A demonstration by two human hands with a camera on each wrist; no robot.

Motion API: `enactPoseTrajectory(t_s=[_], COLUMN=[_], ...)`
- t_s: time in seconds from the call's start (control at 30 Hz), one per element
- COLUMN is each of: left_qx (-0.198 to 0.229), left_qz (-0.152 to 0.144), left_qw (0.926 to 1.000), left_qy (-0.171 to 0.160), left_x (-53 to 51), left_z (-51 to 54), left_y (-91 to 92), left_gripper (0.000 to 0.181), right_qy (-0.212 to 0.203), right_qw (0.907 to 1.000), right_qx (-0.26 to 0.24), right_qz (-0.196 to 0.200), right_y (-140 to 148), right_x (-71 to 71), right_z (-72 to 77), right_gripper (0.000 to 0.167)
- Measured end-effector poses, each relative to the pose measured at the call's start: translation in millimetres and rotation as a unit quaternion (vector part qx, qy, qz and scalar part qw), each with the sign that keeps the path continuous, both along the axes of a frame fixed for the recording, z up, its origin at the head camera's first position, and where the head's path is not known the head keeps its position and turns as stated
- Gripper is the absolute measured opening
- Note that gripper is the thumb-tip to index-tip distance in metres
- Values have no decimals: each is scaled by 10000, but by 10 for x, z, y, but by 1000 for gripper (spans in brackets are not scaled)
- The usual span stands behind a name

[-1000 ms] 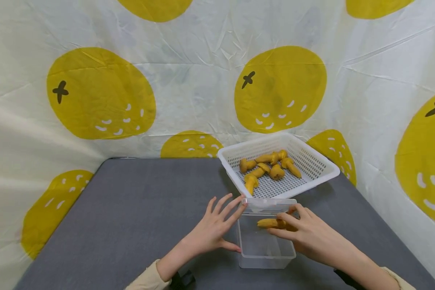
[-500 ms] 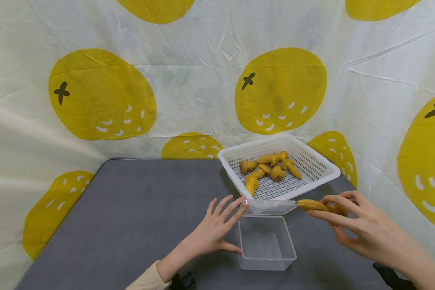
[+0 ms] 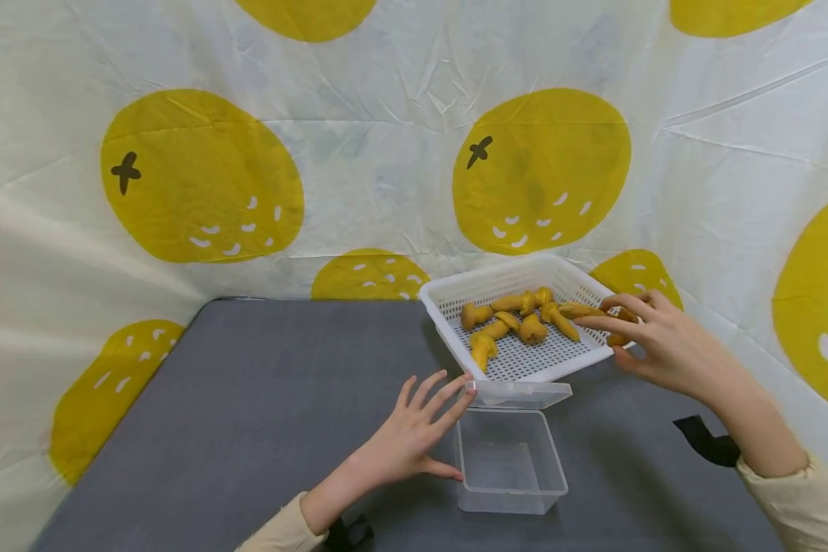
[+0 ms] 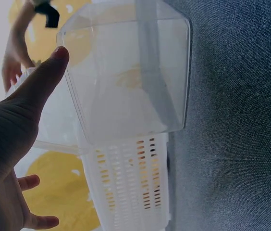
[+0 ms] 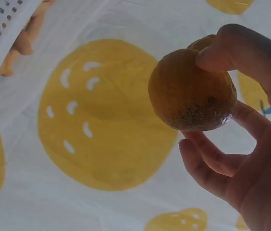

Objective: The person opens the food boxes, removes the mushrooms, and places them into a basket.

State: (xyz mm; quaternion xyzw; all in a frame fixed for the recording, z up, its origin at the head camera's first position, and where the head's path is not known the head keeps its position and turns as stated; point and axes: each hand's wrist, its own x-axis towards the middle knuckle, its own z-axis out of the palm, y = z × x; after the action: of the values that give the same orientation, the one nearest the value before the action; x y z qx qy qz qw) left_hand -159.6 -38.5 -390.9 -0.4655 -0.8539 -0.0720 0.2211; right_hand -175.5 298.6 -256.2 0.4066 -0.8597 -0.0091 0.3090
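Note:
My right hand [image 3: 669, 349] pinches a yellow-brown mushroom [image 5: 188, 91] between thumb and fingers, above the right edge of a white perforated basket [image 3: 448, 333]. In the right wrist view its rounded end faces the camera, with a dark speckled patch. Several similar mushrooms [image 3: 500, 326] lie in the basket. With fingers spread, my left hand [image 3: 410, 437] stands at the left side of a clear plastic box [image 3: 510, 502]. Its thumb is at the box wall and its fingertips are by the raised lid [image 3: 524, 395]. Inside the box no mushroom shows.
The box and basket stand on a dark grey cloth-covered table [image 3: 303, 368], the basket behind the box. A white curtain [image 3: 379, 184] with large yellow fruit prints hangs behind and on both sides.
My right hand has lifted the mushroom out of the clear box and carried it right and back to the basket's right side. My left hand has stayed beside the box.

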Motion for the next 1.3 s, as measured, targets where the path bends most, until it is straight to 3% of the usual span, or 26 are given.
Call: enactPoseTrajectory(t_s=[0.07, 0.3, 0.53, 0.9, 1.3], left_qx=[18, 13, -8, 42, 0], left_qz=[-13, 5, 39, 23, 74], left_qw=[10000, 10000, 10000, 10000, 10000], left_qy=[-8, -36, -5, 26, 65], left_x=[0, 0, 2, -3, 3], left_z=[-3, -8, -9, -8, -7], left_y=[2, 1, 6, 12, 22], left_gripper=[116, 117, 117, 116, 115], right_qy=[-142, -260, -150, -244, -472], right_qw=[9998, 9991, 9977, 9839, 9710], right_qx=[96, 275, 632, 1392, 1729], right_qz=[-37, -169, -188, -1090, -1582], right_y=[8, -24, -53, -151, -230], right_x=[-145, -630, -1036, -1424, -1660], right_z=[-23, -145, -259, -359, -458], right_gripper=[31, 51, 49, 45, 49])
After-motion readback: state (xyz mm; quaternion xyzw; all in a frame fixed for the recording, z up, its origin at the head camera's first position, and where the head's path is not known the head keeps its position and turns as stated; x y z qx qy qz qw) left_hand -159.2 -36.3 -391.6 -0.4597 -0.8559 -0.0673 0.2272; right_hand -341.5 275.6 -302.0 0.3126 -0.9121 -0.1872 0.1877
